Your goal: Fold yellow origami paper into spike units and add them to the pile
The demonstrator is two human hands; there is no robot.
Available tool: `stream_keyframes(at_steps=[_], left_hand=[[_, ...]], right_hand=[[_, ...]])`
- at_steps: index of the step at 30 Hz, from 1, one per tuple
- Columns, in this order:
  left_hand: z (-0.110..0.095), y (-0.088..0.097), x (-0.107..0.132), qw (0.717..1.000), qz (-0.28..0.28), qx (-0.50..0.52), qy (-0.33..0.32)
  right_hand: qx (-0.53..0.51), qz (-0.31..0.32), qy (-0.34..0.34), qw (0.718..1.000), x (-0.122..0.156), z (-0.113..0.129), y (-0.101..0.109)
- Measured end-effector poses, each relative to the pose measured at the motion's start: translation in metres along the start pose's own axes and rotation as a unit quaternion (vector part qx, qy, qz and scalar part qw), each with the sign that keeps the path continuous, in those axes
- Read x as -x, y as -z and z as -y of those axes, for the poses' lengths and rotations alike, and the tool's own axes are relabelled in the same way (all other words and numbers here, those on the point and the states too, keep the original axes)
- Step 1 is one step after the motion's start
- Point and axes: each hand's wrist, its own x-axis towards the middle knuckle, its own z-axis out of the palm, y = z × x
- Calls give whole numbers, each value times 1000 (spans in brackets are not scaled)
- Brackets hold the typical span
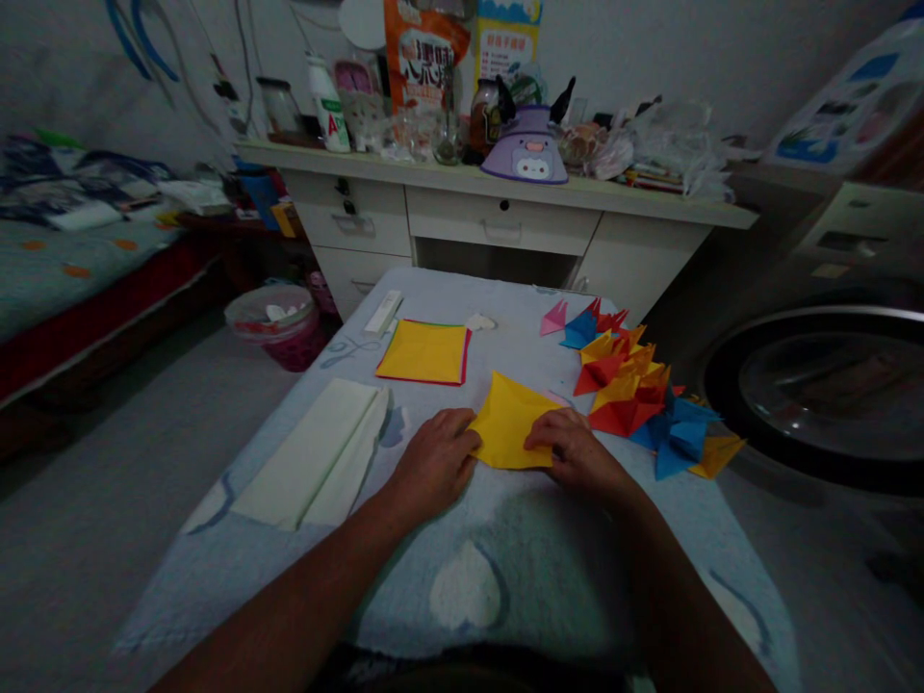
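In the head view, the left hand (435, 454) pinches the left edge of a yellow paper sheet (505, 428) and the right hand (577, 450) grips its right side, so it sits between them, probably to keep it steady. Beyond the left grip lies a square paper stack (424, 351), seemingly within easy reach; folded paper shapes (627, 388) cluster right of the right grip, apparently kept aside

Bare from fingertips to forearms: your left hand (437, 457) and right hand (577, 448) are ungloved, with rounded knuckles, and your left forearm (318, 577) and right forearm (656, 558) broaden smoothly from narrower, unadorned wrists. Past the near edge of the cloth-covered table (209, 568), dark material (462, 676) shows, too dim to confirm as your clothing.
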Motion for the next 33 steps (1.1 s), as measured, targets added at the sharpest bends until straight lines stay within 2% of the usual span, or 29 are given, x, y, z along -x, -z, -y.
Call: stream_keyframes(at_steps=[7, 13, 23, 30, 33], left_hand=[[4, -5, 0, 999, -20, 27, 16], [4, -2, -2, 998, -13, 52, 40], [7, -4, -2, 996, -13, 51, 72], [4, -6, -6, 995, -5, 20, 100], [3, -6, -8, 994, -4, 6, 105]], right_hand=[[-23, 54, -39, 998, 2, 3, 6], [-2, 81, -60, 995, 3, 4, 11], [-49, 77, -69, 993, 1, 4, 11], [8, 38, -176, 984, -3, 7, 4], [25, 32, -200, 979, -5, 9, 2]])
